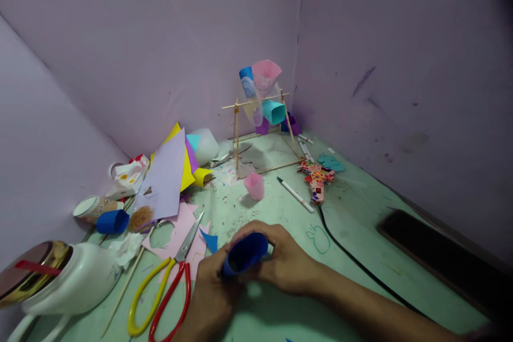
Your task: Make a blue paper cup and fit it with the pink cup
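Both my hands hold a dark blue paper cup [244, 254] rolled into a cone, low over the green table [360, 214]. My left hand [210, 296] grips it from below and the left. My right hand [282, 262] wraps round its right side with fingers curled over the top. Yellow-and-red-handled scissors [168, 283] lie just left of my hands, on a pink sheet [182, 227]. A small pink paper cup [255, 186] stands on the table beyond my hands.
A stick frame carrying coloured paper cups [262, 101] stands in the far corner. A patterned glue gun [316, 179] with black cord, a white pen [295, 195], coloured paper sheets [170, 171], another blue cup [113, 222] and a white jar [68, 280] lie around. A dark slab [436, 256] rests right.
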Motion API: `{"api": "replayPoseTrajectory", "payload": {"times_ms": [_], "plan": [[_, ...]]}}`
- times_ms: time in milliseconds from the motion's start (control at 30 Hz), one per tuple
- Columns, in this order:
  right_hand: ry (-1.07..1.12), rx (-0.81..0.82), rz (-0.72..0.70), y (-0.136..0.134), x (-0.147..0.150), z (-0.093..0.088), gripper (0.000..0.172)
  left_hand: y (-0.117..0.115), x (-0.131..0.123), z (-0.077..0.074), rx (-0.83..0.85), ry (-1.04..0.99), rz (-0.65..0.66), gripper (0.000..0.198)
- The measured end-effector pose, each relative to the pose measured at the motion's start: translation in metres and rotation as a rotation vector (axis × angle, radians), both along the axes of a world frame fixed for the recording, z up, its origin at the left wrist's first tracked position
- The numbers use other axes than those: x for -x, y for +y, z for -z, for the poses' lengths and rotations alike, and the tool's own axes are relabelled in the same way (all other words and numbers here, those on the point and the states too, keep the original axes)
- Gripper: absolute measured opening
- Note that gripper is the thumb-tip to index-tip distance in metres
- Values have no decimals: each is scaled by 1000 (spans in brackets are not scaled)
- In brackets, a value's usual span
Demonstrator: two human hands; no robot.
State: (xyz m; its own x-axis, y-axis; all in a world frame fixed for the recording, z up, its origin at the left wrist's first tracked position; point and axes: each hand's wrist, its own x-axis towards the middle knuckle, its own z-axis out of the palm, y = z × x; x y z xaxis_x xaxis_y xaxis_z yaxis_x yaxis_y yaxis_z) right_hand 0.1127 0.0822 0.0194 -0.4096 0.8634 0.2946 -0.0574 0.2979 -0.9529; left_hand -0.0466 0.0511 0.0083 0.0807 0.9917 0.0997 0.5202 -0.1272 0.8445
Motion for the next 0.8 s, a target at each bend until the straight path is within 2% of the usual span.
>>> {"api": "replayPoseTrajectory", "payload": {"times_ms": [167,300,500,700,800], "plan": [[19,130,120,4,0,-2,33,2,4,-3,16,28,47,29],[52,271,177,8,-2,-7,33,2,3,-7,101,-44,89,22],[15,199,104,4,0,-9,33,-4,-6,1,124,-174,-71,24],[-35,198,140,3,1,-11,35,-4,-6,-1,143,-251,-45,31],[-46,204,101,3,1,-13,38,-4,-7,-2,130,-286,-57,41]]}}
